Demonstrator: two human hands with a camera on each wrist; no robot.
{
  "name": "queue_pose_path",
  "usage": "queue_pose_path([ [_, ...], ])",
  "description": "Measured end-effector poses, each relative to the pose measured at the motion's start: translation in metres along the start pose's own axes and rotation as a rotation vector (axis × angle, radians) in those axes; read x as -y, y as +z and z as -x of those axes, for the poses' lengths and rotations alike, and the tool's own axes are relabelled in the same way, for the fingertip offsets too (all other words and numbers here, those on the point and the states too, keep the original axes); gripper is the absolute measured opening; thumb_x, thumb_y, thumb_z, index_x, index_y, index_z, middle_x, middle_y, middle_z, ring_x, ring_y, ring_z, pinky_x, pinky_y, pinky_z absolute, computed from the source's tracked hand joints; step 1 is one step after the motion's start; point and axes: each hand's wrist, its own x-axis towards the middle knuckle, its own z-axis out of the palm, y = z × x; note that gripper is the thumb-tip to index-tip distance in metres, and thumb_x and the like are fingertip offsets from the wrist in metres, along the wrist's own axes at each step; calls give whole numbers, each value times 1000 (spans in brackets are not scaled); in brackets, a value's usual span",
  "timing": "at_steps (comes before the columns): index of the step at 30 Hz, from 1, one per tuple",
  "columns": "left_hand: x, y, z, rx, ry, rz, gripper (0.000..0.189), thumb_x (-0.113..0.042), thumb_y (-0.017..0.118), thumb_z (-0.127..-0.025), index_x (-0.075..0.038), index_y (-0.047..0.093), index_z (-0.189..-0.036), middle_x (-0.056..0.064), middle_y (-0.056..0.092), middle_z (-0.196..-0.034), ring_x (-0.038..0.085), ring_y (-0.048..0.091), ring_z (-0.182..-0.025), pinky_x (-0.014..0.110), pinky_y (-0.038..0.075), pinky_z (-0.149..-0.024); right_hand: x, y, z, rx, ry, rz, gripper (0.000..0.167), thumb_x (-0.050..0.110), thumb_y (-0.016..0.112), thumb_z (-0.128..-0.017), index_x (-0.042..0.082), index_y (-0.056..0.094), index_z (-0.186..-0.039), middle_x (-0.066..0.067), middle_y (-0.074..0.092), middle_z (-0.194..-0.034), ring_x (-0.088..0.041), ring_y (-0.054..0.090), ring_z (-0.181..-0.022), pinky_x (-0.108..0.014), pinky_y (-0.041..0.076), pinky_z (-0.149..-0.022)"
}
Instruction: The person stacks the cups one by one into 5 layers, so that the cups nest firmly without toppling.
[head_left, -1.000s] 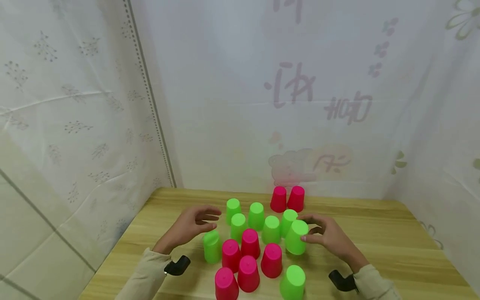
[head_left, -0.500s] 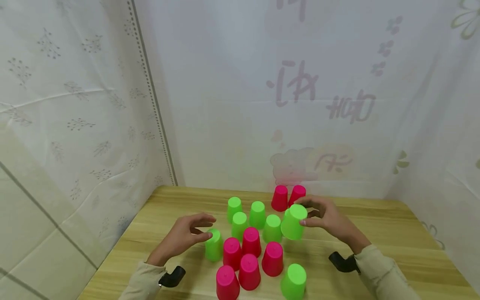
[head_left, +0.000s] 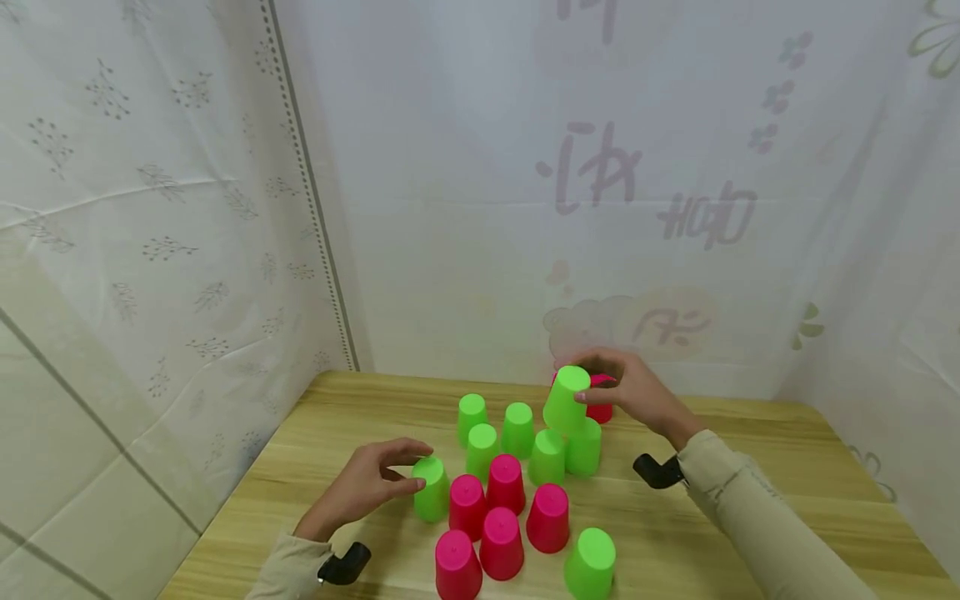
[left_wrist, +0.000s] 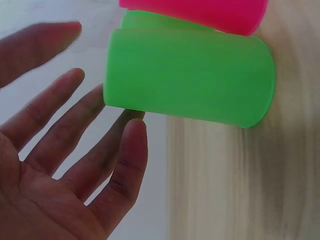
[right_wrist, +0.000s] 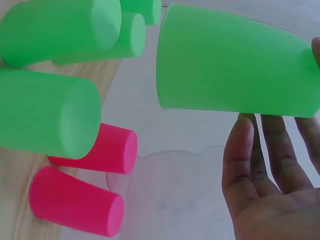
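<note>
My right hand (head_left: 633, 393) pinches an upside-down green plastic cup (head_left: 564, 402) between thumb and fingers, holding it above the other cups at the back. The right wrist view has this cup (right_wrist: 232, 62) well apart from the upright green and pink cups at its left. On the left, another inverted green cup (head_left: 431, 492) stands on the table beside my left hand (head_left: 366, 483). The left hand's fingers are spread and loosely bent, with tips right at the narrow end of that cup (left_wrist: 190, 77) in the left wrist view.
Several pink cups (head_left: 502, 546) stand upside down at the front centre, and several green cups (head_left: 517, 431) behind them. One green cup (head_left: 590, 564) stands front right. Two pink cups (right_wrist: 77, 200) are at the back, mostly hidden by the right hand. White cloth (head_left: 450, 208) encloses the wooden table (head_left: 750, 483).
My right hand has lifted the green cup from the right side and carried it up and back, leftward over the group. The left hand has lowered a little to the left cup.
</note>
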Motion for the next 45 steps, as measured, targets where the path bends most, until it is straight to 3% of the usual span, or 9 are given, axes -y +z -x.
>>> queue_pose_path([
  [8,8,4,2,8,10,18,42,-18,78,-88,-9,66,-127,16,69,-128,39,67,-116,25,59,-80,-9,14,-30,-48,59,-14,41,23,79,-87,14,64,-125,-9,69,-119,-28,65,-109,-37,53,-96],
  [20,17,9,4,17,3,49,46,-15,76,-89,-4,62,-130,19,67,-128,42,66,-117,25,59,-81,-29,28,-64,-139,168,-66,40,14,79,-85,4,65,-122,-17,69,-120,-25,66,-106,-31,57,-91],
  [30,20,11,5,7,16,72,46,-17,77,-89,-5,62,-131,20,67,-128,40,67,-117,27,60,-82,-33,44,-79,-167,187,29,36,15,79,-85,3,68,-116,-16,72,-115,-26,66,-104,-38,56,-93],
  [45,16,13,5,-8,-31,87,48,-19,78,-88,-5,62,-131,18,68,-128,40,66,-117,26,58,-79,-50,58,-94,-109,169,205,37,13,80,-81,-3,68,-113,-16,72,-109,-27,66,-98,-41,57,-91],
])
